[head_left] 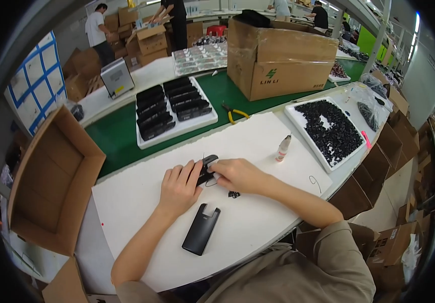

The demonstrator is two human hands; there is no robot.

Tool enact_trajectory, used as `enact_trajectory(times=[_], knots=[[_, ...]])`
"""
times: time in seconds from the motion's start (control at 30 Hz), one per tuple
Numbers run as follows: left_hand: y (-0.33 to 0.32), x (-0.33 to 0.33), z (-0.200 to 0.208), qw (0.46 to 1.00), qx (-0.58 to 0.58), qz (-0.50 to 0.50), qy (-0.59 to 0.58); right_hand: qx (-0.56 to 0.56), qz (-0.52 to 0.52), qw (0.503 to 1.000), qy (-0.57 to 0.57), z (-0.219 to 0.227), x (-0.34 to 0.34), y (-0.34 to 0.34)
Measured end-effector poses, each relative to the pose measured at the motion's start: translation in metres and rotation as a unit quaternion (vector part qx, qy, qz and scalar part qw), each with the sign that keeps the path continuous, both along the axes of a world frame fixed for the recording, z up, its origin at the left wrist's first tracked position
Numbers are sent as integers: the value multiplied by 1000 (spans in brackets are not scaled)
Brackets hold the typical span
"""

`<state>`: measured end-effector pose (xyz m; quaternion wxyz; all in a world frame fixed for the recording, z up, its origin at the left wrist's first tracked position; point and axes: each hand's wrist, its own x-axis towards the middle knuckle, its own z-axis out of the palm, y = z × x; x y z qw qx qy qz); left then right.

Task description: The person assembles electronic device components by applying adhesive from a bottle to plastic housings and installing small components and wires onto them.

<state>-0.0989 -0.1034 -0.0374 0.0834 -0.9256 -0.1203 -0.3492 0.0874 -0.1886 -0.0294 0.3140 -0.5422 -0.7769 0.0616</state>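
Over the white work sheet, my left hand (pixel 178 188) is closed on a black plastic housing (pixel 209 162), fingers lying along its left side. A thin wire sticks up from its top and a wire loop shows below. My right hand (pixel 240 175) is closed, its fingertips pinched together against the housing's right side; what they pinch is hidden. Just below the right hand lies a little heap of small black parts (pixel 233 194). Nearer to me rests a black plastic cover (pixel 201 231), lying flat, with a notch cut in its far end.
A small dropper bottle (pixel 283 148) stands right of my hands. Beyond are yellow-handled pliers (pixel 235 113), a white tray (pixel 143 142) of black housings and a large cardboard box (pixel 290 65). At right is a tray (pixel 334 162) of small black parts; an open carton (pixel 55 182) stands left.
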Motion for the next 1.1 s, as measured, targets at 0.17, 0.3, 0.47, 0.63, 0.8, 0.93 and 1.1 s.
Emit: enact_trajectory(times=[0.17, 0.3, 0.47, 0.63, 0.8, 0.93, 1.1], knots=[[-3, 1, -2, 1000, -22, -1, -1, 14, -2, 1000, 25, -8, 2, -4], [0, 3, -1, 999, -34, 3, 1, 15, 6, 999, 35, -8, 6, -3], [2, 2, 1, 999, -32, 1, 6, -1, 6, 997, 81, -5, 5, -2], [0, -2, 2, 998, -70, 8, 5, -14, 11, 985, 174, -13, 5, 0], [-1, 1, 2, 996, -90, 12, 23, -67, -13, 974, 215, -9, 9, -8], [-1, 2, 4, 994, -104, 6, 16, 93, 29, 984, 148, 25, 0, -28], [4, -18, -4, 991, -125, 43, 22, 26, 240, 917, 317, 93, -19, -118]])
